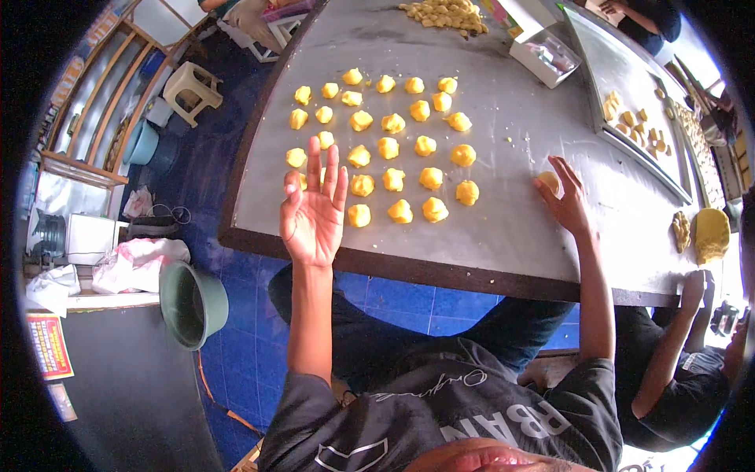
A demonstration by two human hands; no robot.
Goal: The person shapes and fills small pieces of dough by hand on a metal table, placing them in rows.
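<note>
My left hand [313,216] is raised palm up, fingers apart and holding nothing, over the near left corner of the metal-topped table. It partly hides the rows of yellow dough lumps [392,180] laid out there. Farther right, my right hand [568,202] rests at the tabletop with its fingers and thumb curved round a pale, rounded dough piece [549,183]. Much of that piece is covered by the hand, so its full shape does not show.
A heap of yellow dough [444,14] lies at the table's far side, near a white box [546,58]. At right, a metal tray [629,102] holds small pieces; a larger dough block [712,236] sits beside a co-worker. A green tub [194,305] stands left of the table.
</note>
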